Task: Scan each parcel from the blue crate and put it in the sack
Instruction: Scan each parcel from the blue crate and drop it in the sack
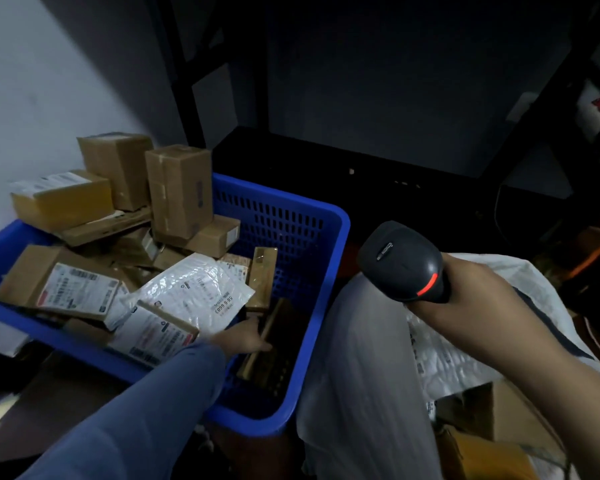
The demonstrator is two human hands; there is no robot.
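Parcels [174,188], mixed lot: I see brown cartons taped at the seams, several with white printed labels, heaped in the blue crate [326,216] and rising above its far left rim. One white mailer [194,289] lies crumpled on top, label up, print too blurred for me to read. The crate has slotted walls, and its right half is nearly down to the bottom.

Flat brown parcel [274,327]: it lies low in the crate's near right part, in shadow, surface detail lost.

Left hand [246,336]: at the end of a blue sleeve [153,403], down inside the crate against that flat parcel. Only its back shows, so I cannot tell whether the fingers grip.

Right hand [475,296]: wrapped round the handle of a black scanner [406,261], which is held over the gap between crate and sack with a red light strip glowing on its back.

Sack [361,358]: pale woven cloth just right of the crate, mouth open. A carton [482,410] and a bubble mailer [447,358] show inside. My forearm crosses it and the picture's edge cuts its lower part.

A dark rack [361,150] beyond is too dim to itemise.
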